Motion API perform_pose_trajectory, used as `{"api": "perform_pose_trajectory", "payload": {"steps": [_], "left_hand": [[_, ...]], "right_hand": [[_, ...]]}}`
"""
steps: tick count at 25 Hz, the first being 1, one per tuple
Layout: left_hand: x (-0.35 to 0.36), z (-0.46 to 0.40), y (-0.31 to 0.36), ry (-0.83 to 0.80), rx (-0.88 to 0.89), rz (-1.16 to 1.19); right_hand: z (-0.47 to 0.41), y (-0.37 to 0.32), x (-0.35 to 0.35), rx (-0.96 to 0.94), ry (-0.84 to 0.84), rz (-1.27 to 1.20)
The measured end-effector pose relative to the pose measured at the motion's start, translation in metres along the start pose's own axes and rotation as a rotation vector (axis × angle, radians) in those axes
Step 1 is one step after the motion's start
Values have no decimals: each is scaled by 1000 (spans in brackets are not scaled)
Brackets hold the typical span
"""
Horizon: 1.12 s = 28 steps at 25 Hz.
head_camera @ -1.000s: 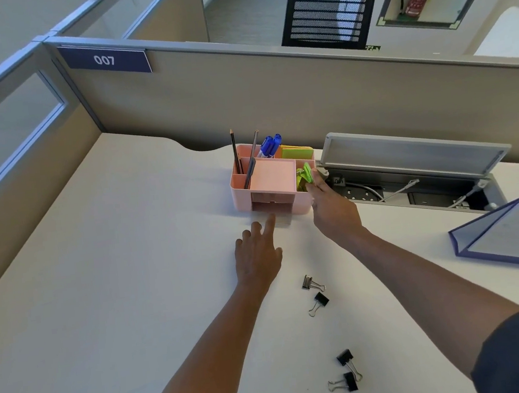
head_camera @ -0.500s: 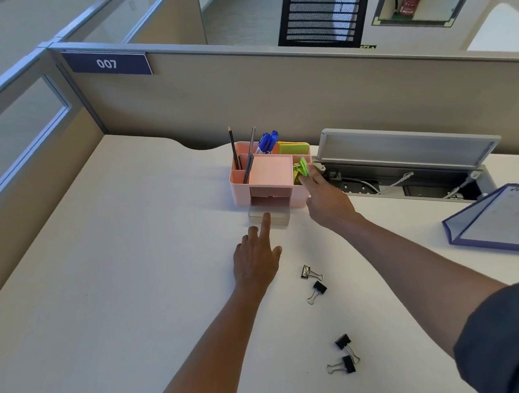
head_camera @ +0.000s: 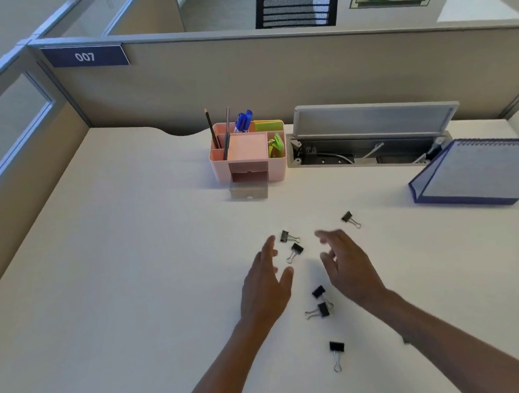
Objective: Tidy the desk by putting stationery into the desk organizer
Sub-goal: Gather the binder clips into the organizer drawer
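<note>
A pink desk organizer (head_camera: 220,168) stands at the back of the desk with pencils, blue pens, sticky notes and green clips in it. Its clear drawer (head_camera: 249,191) is pulled out in front. Several black binder clips lie on the desk: two (head_camera: 289,236) (head_camera: 296,250) between my hands, one (head_camera: 349,218) to the right, two (head_camera: 319,292) (head_camera: 322,310) nearer me, one (head_camera: 336,349) closest. My left hand (head_camera: 263,288) and my right hand (head_camera: 345,267) hover over the desk with relaxed fingers, holding nothing.
An open cable tray (head_camera: 372,152) with a raised grey lid sits right of the organizer. A blue-edged notebook (head_camera: 486,169) lies at the far right. Beige partition walls (head_camera: 271,76) close the desk at the back and left.
Both hands have drawn back from the organizer toward me and now flank the binder clips. The clear drawer stands pulled out further. The view has tilted down, showing more clips.
</note>
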<state>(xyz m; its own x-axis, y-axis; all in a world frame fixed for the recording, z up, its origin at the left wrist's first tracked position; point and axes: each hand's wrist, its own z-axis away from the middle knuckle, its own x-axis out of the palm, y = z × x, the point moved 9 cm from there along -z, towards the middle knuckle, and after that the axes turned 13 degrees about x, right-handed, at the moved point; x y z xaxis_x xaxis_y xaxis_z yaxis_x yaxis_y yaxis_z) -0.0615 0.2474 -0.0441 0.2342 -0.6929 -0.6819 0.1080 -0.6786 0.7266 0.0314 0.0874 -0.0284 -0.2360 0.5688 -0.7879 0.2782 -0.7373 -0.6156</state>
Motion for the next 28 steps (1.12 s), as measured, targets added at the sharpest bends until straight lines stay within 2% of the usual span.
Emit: {"api": "perform_pose_trajectory", "payload": {"steps": [7,14,24,28], "left_hand": [[48,86,24,-117,17,38],[76,127,33,-231,-20,-104],[93,138,66,-107,-106,-431],[92,143,63,-44,-137,-419]], "right_hand": [[94,61,8,160,-84,-74],[134,86,18,165,-231,-41],[151,89,15,123,-307,-32],[150,90,18,130,-325,-50]]}}
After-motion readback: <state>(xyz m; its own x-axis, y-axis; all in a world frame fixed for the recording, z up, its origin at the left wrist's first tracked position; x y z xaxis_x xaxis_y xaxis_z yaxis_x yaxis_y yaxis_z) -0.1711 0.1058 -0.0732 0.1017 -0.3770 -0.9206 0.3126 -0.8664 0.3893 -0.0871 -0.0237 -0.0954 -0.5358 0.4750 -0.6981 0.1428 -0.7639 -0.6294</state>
